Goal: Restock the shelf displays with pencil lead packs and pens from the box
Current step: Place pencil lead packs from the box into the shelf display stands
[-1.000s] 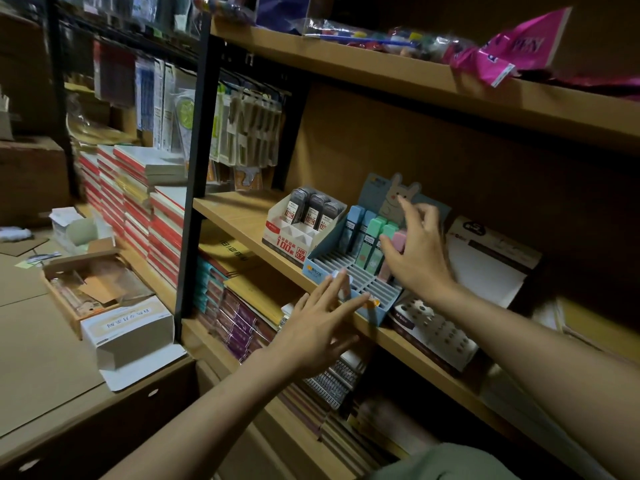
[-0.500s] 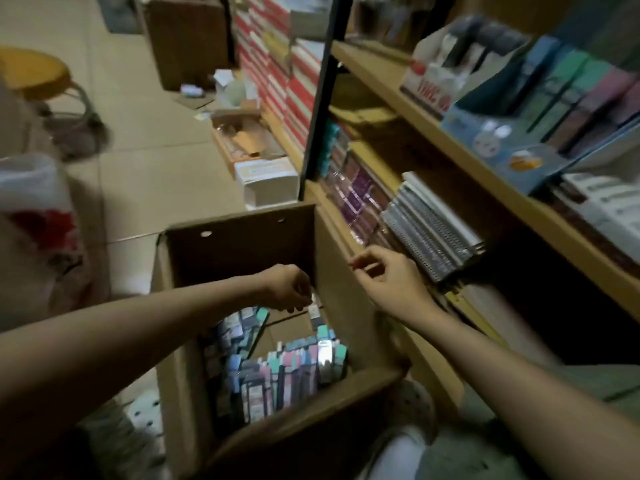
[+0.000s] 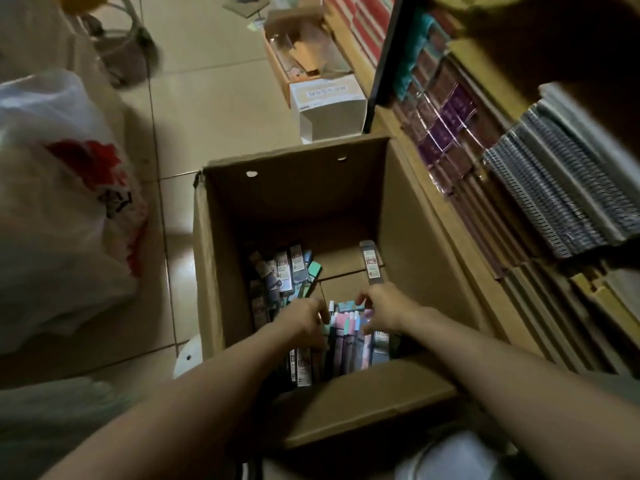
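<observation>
I have both hands, left (image 3: 304, 320) and right (image 3: 384, 306), down in the open brown cardboard box (image 3: 291, 202), fingers among pastel pens (image 3: 343, 336); grip unclear. Plenty left to shelve.

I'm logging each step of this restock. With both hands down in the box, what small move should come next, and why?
Probably close both hands on the upright pastel packs between them and lift; neither hand clearly grips anything yet.

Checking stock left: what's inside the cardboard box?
The cardboard box holds slim lead packs at left and pastel pens near both hands. Bare floor shows mid-box. Arms and near wall hide the rest.
</observation>
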The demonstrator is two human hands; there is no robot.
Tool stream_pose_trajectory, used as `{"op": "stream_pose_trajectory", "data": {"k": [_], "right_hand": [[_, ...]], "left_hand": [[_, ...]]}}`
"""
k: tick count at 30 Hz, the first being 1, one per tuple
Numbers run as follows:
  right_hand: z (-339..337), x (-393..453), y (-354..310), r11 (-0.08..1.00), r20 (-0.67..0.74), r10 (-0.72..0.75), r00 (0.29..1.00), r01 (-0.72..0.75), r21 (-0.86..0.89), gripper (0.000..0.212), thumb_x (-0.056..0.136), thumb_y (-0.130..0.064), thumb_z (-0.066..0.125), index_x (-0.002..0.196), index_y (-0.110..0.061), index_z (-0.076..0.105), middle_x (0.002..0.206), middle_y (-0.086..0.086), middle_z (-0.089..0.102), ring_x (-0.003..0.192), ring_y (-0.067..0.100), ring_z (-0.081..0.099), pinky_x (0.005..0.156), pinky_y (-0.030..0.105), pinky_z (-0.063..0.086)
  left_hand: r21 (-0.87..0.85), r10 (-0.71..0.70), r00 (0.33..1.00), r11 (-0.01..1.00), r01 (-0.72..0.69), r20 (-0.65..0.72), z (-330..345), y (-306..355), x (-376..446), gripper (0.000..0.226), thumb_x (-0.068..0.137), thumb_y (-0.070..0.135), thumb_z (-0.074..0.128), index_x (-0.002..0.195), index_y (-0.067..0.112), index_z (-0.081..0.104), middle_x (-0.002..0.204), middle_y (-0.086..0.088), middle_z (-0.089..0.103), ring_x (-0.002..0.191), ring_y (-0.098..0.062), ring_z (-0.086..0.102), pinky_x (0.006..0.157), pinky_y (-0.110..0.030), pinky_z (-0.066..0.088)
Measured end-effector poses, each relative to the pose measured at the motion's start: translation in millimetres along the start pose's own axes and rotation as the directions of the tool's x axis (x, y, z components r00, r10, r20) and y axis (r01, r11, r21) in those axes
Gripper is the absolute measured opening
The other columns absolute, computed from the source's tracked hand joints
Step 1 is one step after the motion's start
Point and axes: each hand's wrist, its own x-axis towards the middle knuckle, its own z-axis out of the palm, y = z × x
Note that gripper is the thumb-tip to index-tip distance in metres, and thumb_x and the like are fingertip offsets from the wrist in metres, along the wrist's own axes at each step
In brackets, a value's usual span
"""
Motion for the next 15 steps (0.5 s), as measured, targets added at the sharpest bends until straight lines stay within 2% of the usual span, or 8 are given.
{"op": "stream_pose_trajectory", "data": {"k": [4,6,8,10,12,15], "right_hand": [[14,16,3,0.972,0.054,-0.027,0.998,0.039,-0.233,0.069,0.069,-0.027,0.087,0.129,-0.017,0.055,0.127,0.007,0.058,0.115,0.025,0.056,0.094,0.038,0.051],[19,22,4,0.948,0.062,-0.051,0.997,0.068,-0.312,0.072,0.066,-0.032,0.088,0.128,-0.016,0.054,0.129,0.008,0.054,0.117,0.026,0.052,0.094,0.039,0.049],[24,27,6,0.943,0.058,-0.071,0.996,0.086,-0.323,0.076,0.066,-0.035,0.088,0.13,-0.017,0.052,0.132,0.006,0.05,0.119,0.025,0.049,0.096,0.039,0.048],[26,29,8,0.96,0.034,-0.08,0.996,0.086,-0.267,0.072,0.068,-0.034,0.087,0.13,-0.02,0.053,0.133,0.004,0.048,0.12,0.023,0.048,0.097,0.038,0.047],[27,30,12,0.979,-0.004,-0.083,0.997,0.081,-0.189,0.063,0.071,-0.032,0.085,0.127,-0.023,0.056,0.132,0.002,0.049,0.121,0.022,0.048,0.098,0.037,0.046],[26,31,18,0.994,-0.024,-0.064,0.998,0.062,-0.085,0.049,0.072,-0.029,0.084,0.115,-0.027,0.06,0.128,0.001,0.05,0.115,0.02,0.05,0.091,0.033,0.045]], "left_hand": [[0.277,0.001,1.0,0.961,-0.007,0.022,3,-13,12,0.033,0.08,0.017,0.073,0.11,0.019,0.061,0.118,-0.006,0.06,0.108,-0.026,0.059,0.083,-0.035,0.052],[0.322,0.019,1.0,0.947,-0.015,-0.01,2,-16,17,0.033,0.082,0.017,0.069,0.113,0.018,0.058,0.12,-0.007,0.059,0.111,-0.027,0.057,0.082,-0.036,0.05],[0.297,0.023,0.999,0.955,-0.008,-0.044,-1,-17,22,0.027,0.081,0.018,0.069,0.107,0.018,0.06,0.117,-0.006,0.061,0.109,-0.027,0.058,0.08,-0.035,0.049],[0.2,-0.003,0.997,0.98,0.019,-0.08,-2,-19,27,0.031,0.076,0.02,0.077,0.103,0.018,0.061,0.112,-0.004,0.064,0.105,-0.024,0.061,0.082,-0.034,0.053],[0.026,-0.04,0.994,0.999,0.043,-0.101,0,-21,33,0.037,0.072,0.019,0.082,0.103,0.018,0.061,0.106,0.0,0.066,0.099,-0.018,0.062,0.082,-0.033,0.055],[-0.312,-0.066,0.985,0.95,0.014,-0.157,11,-16,39,0.029,0.077,0.008,0.078,0.097,0.019,0.061,0.093,0.005,0.062,0.08,-0.006,0.058,0.062,-0.012,0.048]]}}
